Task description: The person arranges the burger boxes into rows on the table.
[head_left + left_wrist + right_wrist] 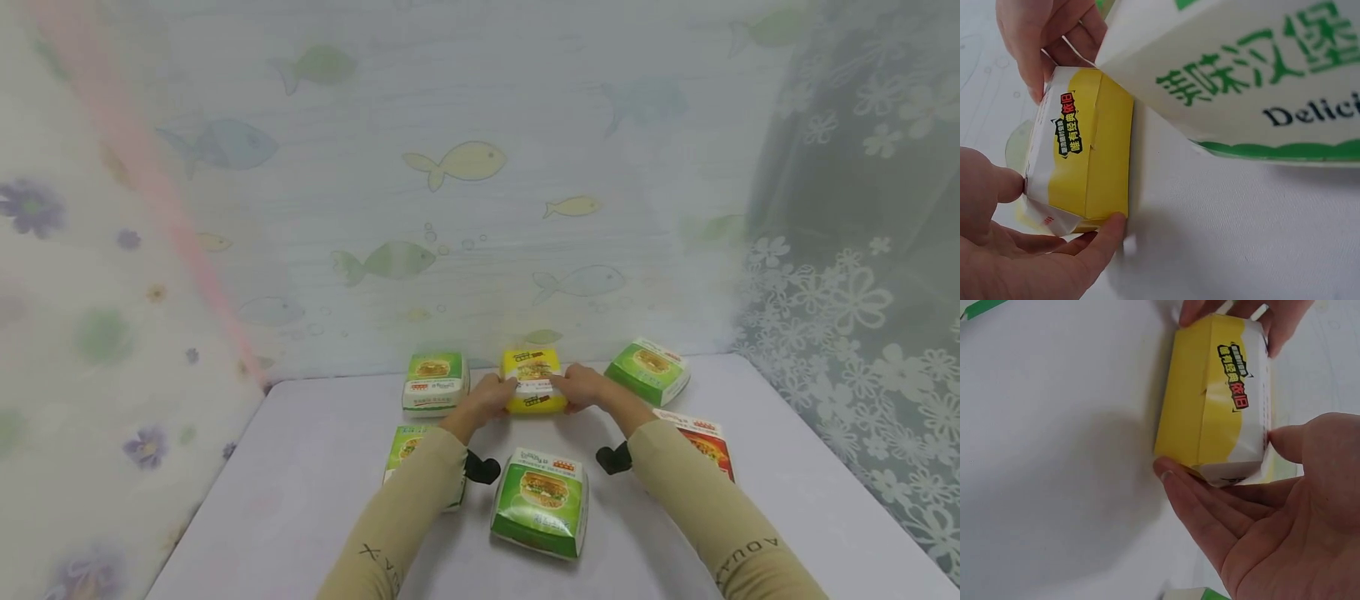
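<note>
A yellow and white burger box point(534, 363) lies at the back middle of the table, between both hands. My left hand point(489, 396) holds its left side, thumb at the top edge and fingers along the side wall. On the opposite side, my right hand point(588, 387) grips it the same way. The right wrist view shows the right fingertips point(1166, 469) at the lower corner of the box point(1210, 394), its lid down. In the left wrist view, a white and green box point(1247, 81) covers part of the scene in front.
A green burger box point(542, 500) sits between the forearms. Another green box point(435, 383) stands back left, and one point(649, 371) sits tilted back right. The sleeves partly hide a green box point(405, 446) and a red one point(705, 442). A fish-print curtain point(465, 275) borders the table's back edge.
</note>
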A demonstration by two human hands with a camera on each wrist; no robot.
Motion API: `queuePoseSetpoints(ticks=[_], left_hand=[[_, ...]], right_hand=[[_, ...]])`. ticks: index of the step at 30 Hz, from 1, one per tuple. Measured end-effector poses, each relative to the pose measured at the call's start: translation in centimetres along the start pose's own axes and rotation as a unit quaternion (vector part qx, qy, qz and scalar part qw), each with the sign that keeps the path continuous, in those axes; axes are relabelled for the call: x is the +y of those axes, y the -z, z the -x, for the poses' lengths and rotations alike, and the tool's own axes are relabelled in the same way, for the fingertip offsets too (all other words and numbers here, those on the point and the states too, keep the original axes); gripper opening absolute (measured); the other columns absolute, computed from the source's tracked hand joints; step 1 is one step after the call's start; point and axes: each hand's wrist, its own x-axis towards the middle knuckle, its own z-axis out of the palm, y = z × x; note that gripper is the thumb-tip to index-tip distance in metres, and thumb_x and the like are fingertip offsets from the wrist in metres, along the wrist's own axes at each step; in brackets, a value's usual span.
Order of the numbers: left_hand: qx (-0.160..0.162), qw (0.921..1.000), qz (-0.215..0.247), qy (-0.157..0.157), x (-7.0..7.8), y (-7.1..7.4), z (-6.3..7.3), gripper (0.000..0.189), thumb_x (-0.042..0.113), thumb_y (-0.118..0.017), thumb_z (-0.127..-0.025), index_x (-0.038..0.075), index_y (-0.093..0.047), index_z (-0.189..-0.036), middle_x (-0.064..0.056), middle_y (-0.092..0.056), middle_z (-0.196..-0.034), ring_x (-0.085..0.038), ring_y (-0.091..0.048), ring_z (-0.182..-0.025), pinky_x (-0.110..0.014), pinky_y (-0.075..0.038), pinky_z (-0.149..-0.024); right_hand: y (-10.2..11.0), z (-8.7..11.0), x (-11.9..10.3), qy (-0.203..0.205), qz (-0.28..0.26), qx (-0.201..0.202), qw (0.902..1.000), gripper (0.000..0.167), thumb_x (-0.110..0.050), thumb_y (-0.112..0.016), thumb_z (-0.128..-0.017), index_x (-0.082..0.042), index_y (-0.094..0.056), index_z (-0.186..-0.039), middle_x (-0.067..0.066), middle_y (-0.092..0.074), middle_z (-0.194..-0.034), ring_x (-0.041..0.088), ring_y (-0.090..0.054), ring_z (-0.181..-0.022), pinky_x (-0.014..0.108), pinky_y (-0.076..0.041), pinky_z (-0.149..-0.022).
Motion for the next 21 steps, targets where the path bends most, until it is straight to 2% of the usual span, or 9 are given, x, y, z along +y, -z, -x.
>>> queuePoseSetpoints(ticks=[7,21], left_hand=[[-0.005,1.0,0.002,-0.002,0.23,-0.03,0.64,0.05,0.028,-0.043,-0.11,-0.009,-0.042,-0.144,-0.021,-0.056,-0.132,-0.029,-0.057,-0.117,-0.046,-0.05,-0.103],[0.003,0.9999,-0.01,0.008,0.42,-0.11,0.66,0.05,0.03,-0.043,-0.111,-0.008,-0.042,-0.144,-0.019,-0.058,-0.129,-0.028,-0.058,-0.113,-0.044,-0.051,-0.101]], right_hand=[[0.04,0.13,0.04,0.007,-0.006,-0.006,0.9999,0.045,-0.034,-0.043,-0.11,0.009,-0.054,-0.12,0.017,-0.064,-0.102,0.028,-0.066,-0.086,0.04,-0.057,-0.084],[-0.02,0.08,-0.03,0.003,-0.005,0.003,1.0,0.041,-0.031,-0.043,-0.11,0.007,-0.054,-0.12,0.015,-0.064,-0.1,0.028,-0.065,-0.085,0.042,-0.057,-0.085]])
